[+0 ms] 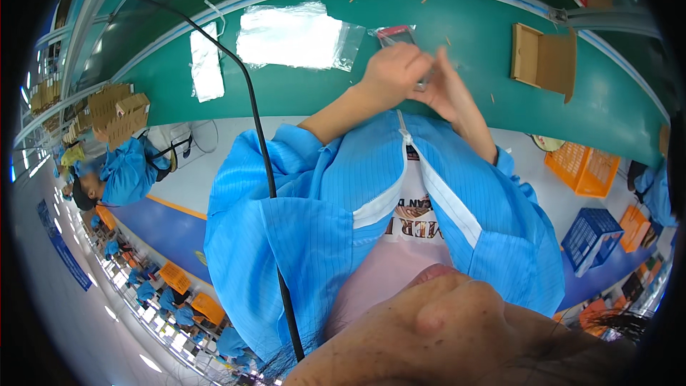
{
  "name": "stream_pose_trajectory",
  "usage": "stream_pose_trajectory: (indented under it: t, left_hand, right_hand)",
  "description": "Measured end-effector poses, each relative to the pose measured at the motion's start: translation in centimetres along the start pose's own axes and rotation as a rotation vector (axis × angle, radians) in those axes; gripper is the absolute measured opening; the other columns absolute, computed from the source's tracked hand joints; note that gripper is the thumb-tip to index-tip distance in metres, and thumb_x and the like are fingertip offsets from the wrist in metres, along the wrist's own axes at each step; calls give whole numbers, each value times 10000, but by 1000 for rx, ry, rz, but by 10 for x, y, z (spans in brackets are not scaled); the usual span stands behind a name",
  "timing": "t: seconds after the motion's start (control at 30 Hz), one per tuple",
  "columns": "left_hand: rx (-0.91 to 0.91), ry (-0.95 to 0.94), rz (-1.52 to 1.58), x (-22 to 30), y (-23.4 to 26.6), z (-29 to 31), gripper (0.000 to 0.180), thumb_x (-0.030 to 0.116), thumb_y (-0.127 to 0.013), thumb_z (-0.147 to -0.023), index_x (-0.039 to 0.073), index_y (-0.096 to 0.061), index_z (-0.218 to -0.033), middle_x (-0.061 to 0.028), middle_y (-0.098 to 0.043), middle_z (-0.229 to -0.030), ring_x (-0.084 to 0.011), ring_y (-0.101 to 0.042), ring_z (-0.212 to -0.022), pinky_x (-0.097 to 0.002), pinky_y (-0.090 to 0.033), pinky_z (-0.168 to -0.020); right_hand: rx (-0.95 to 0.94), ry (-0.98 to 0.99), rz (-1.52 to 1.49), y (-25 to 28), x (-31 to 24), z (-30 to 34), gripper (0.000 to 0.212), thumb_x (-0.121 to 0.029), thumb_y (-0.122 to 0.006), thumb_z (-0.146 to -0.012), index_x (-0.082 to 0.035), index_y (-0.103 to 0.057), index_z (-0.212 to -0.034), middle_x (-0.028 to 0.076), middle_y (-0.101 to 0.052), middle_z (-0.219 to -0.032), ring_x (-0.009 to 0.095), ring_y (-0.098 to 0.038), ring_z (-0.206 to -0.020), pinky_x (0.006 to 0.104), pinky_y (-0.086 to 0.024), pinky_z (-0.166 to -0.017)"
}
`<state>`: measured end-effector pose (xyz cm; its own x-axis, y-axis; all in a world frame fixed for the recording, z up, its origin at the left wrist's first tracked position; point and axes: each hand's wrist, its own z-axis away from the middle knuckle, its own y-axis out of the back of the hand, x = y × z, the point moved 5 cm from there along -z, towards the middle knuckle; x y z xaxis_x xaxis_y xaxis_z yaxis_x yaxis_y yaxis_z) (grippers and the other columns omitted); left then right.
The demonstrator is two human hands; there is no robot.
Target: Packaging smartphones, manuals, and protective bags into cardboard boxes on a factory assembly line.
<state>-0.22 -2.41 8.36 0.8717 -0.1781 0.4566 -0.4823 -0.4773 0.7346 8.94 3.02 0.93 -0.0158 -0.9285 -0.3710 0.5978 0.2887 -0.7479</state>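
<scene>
A flat, dark rectangular object with a red end (pixel 395 33) lies in a clear plastic bag, close to the near edge of the green table (pixel 471 18). My left hand (pixel 393 71) is curled over its middle, fingers bent and a little blurred. At its near end my right hand (pixel 444 89) grips it, with one digit raised and smeared by motion. Both hands cover much of the object, so I cannot tell exactly what it is. To the left lies a stack of clear plastic bags (pixel 286 37), with a narrower pile of bags (pixel 206 64) beside it.
An open cardboard box (pixel 529 53) stands on the table at right. A black cable (pixel 251 93) hangs across the view. Orange crates (pixel 580 166) and a blue crate (pixel 592 237) sit right of me. A co-worker in blue (pixel 125 171) is at left, near cardboard pieces (pixel 118 111).
</scene>
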Motion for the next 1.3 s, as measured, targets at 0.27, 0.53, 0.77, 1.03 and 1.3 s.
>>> stream_pose_trajectory:
  t: [0.27,0.53,0.77,1.03,1.3]
  left_hand:
    - [56,955,470,-66,-27,48,334,246,-595,-907,13,-541,-1140,-71,-616,-1004,-154,-594,-842,-330,-494,-754]
    - [-60,1454,1734,-61,-110,14,194,166,-603,-900,122,-551,-1082,-41,-622,-1011,-187,-607,-921,-357,-505,-783]
    - [154,842,1365,-38,-141,-83,288,90,-603,-882,79,-521,-1159,-39,-600,-1088,-153,-578,-942,-300,-453,-834]
    - [-96,307,528,28,-240,-133,364,101,-714,-717,11,-592,-1049,-153,-561,-919,-310,-562,-852,-355,-465,-798]
    - [-319,245,-128,45,-245,-135,550,280,-765,-677,-31,-534,-1067,-199,-524,-1120,-347,-462,-1022,-447,-362,-848]
  right_hand:
    - [144,92,115,26,-7,-9,299,22,-557,-825,16,-506,-1119,89,-606,-887,138,-588,-687,253,-506,-582]
    - [346,387,554,104,-32,18,418,34,-597,-755,-11,-497,-1159,72,-595,-956,127,-550,-671,245,-463,-609]
    - [1098,890,973,207,-94,131,437,-151,-698,-758,35,-522,-1112,165,-566,-1088,187,-581,-668,315,-499,-665]
    - [1293,1003,1184,197,-164,118,336,-297,-594,-886,37,-612,-913,199,-620,-814,372,-594,-717,409,-471,-675]
    - [1425,992,1344,201,-159,114,280,-229,-529,-922,19,-584,-803,194,-570,-761,381,-560,-703,450,-446,-623]
